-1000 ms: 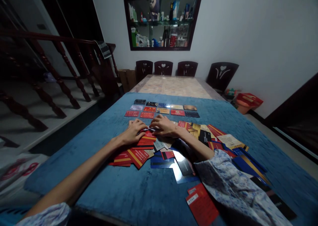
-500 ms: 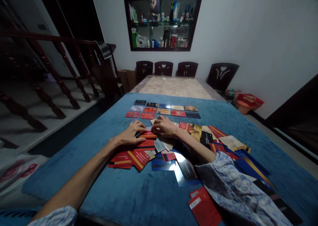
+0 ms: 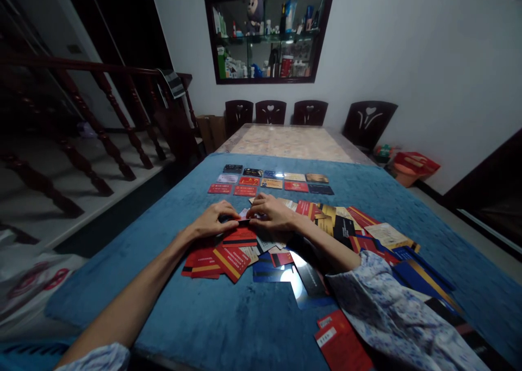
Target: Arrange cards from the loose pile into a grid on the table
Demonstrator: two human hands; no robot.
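Note:
Between my left hand and my right hand is a plastic card, tilted nearly edge-on. Both hands are closed, with thumbs and fingers pinching its two ends. Just below it lies a red card with a dark stripe. Several red cards with gold stripes fan out below my left hand. Blue cards and a black card lie under my right forearm. Beyond my hands, rows of cards are laid out, among them a red card and a yellow card.
More loose cards spread to the right, including a cream card and a blue card with a gold band. Red cards lie near the front edge. A blue cloth covers the table. Dark chairs stand at the far end.
The red card between my hands, which lay flatter with its face showing, is now tipped up nearly edge-on. The view has shifted slightly; the laid-out rows look the same.

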